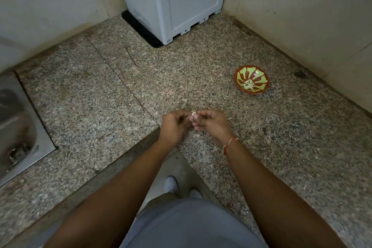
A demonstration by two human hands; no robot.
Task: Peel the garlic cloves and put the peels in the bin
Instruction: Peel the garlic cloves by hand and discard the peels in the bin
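A grey box (171,0) stands at the back corner of the speckled surface (96,90), a steel sink (18,127) sits at your left, and a red-and-green bowl (251,82) with pale pieces, probably peeled garlic, lies well to your right. Nothing stands between you and the bowl. Your left hand (174,126) and right hand (212,125) meet above the surface, both fingertip grips pinching one small clove (193,113) between them.

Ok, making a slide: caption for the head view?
Both hands pinch a small pale garlic clove over speckled granite counter; red-and-green patterned bowl beside.
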